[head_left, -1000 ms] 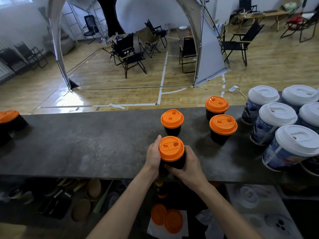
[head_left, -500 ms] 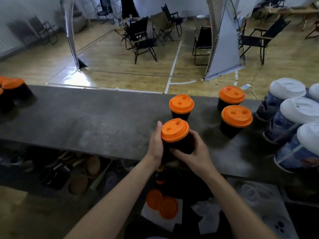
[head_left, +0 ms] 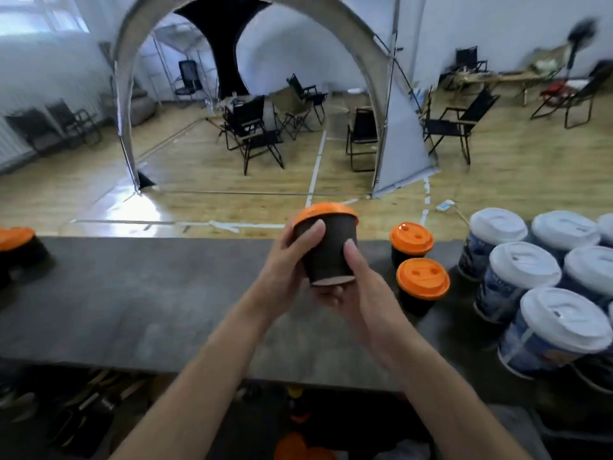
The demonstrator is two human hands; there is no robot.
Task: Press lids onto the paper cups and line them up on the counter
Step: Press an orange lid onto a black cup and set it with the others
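- Orange lid (head_left: 323, 210) caps the black paper cup (head_left: 326, 257), which is up off the grey counter (head_left: 132, 300) and tipped so its base shows.
- Left hand (head_left: 282, 273) grips the cup's left side, thumb flat on the wall.
- Right hand (head_left: 365, 293) grips the right side, thumb up the wall, fingers curled under the base.
- Just right of the right hand, 2 orange-lidded cups (head_left: 423, 283) stand on the counter.
- Further right sits a cluster of white-lidded cups (head_left: 524, 270).
- Far left of the left hand, 1 more orange-lidded cup (head_left: 16, 240) is at the frame edge.
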